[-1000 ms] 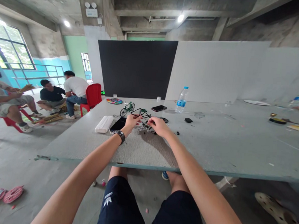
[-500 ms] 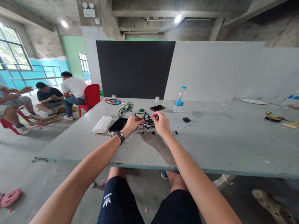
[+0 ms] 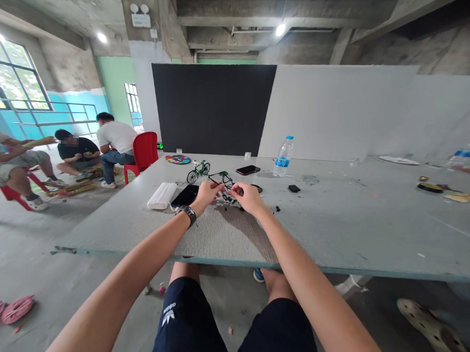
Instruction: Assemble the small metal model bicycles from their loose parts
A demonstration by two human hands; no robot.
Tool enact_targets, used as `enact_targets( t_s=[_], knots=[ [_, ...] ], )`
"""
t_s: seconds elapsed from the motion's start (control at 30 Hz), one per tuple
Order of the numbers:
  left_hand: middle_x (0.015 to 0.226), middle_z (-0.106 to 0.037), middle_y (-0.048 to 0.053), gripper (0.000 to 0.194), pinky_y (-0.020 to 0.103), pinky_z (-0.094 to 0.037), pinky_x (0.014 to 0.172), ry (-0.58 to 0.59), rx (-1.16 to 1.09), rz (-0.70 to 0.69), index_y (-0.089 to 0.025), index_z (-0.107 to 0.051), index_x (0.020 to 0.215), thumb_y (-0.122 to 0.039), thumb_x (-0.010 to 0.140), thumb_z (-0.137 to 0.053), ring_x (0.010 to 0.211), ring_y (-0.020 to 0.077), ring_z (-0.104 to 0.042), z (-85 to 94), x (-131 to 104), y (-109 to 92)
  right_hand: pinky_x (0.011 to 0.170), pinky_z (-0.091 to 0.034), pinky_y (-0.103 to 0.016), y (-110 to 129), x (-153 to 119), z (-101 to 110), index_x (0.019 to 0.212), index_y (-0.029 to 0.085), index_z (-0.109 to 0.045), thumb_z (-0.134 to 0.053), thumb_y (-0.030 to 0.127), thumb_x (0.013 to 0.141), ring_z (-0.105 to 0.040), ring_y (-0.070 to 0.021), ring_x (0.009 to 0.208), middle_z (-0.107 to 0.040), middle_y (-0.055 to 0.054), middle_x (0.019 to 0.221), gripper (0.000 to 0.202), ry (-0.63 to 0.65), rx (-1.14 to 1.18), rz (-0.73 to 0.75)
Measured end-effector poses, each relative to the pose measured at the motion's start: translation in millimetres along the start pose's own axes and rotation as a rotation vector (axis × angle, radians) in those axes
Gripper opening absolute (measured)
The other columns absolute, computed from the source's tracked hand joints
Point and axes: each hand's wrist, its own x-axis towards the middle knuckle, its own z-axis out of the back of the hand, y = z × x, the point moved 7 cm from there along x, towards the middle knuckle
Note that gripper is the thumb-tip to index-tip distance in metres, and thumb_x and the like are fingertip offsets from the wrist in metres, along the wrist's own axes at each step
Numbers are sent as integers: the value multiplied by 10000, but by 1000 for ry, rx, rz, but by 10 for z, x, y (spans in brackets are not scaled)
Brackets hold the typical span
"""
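Observation:
My left hand (image 3: 209,193) is closed in a pinch on a small black model bicycle frame (image 3: 214,178), raised just over the table. Close on its right, my right hand (image 3: 248,197) has its fingertips pressed together by the frame's lower part. What those fingertips hold, if anything, is too small to make out. Beneath both hands lie small dark and silvery bicycle parts (image 3: 228,199), partly covered by the fingers. A black wheel (image 3: 257,188) shows partly behind my right hand. Beyond my left hand stands a green model bicycle (image 3: 198,172).
Left of my hands are a white power bank (image 3: 162,196) and a black phone (image 3: 185,195). Farther back are another phone (image 3: 248,170), a water bottle (image 3: 282,160) and a colourful disc (image 3: 177,160). A small black object (image 3: 293,188) lies to the right. People sit at far left.
My right hand has shifted slightly left and down, from the frame's rear end to its lower part. The frame has tilted a little. My left hand keeps its grip.

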Motion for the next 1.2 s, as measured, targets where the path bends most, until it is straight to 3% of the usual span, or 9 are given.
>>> enact_targets(
  t_s=[0.1,0.33,0.6,0.77,0.93,1.2],
  knots=[
    [814,-739,93,270,219,-417,491,-15,-31,17,-135,-714,761,-396,833,-715,543,108,-577,13,-2,-6,612,-371,-278,3,-5,5,837,226,-628,-581,435,914,-558,-167,625,-666,-12,724,228,-9,-8,-32],
    [830,-739,89,284,210,-428,504,26,-74,12,-130,-718,812,-414,818,-728,553,98,-572,-32,4,14,650,-398,-297,-161,-2,138,950,219,-638,-574,393,925,-606,-204,700,-704,-60,816,187,-175,-90,-179],
    [738,-693,56,261,225,-478,603,124,-110,-27,-109,-748,871,-357,791,-764,647,120,-608,-128,25,17,643,-360,-297,-105,26,95,774,212,-657,-524,404,948,-552,-193,659,-657,-46,716,292,-116,-151,-90],
    [777,-685,49,351,220,-478,647,207,-256,-29,-109,-749,986,-361,748,-803,646,92,-574,-193,-25,-59,694,-383,-301,-118,29,90,777,206,-676,-556,397,941,-583,-201,735,-689,-68,836,278,-134,-156,-64],
    [839,-674,67,363,217,-484,655,309,-362,-25,-100,-757,893,-432,750,-796,676,86,-557,-249,-108,-125,720,-405,-301,-68,24,74,789,211,-690,-578,378,931,-621,-212,789,-724,-68,871,246,-107,-120,-37],
    [977,-705,96,435,225,-496,615,261,-308,32,-128,-753,996,-469,731,-806,694,102,-593,-204,-142,-148,648,-398,-276,-8,1,85,854,206,-675,-609,447,916,-608,-174,674,-724,-31,799,257,-88,-47,-37]
  ],
)
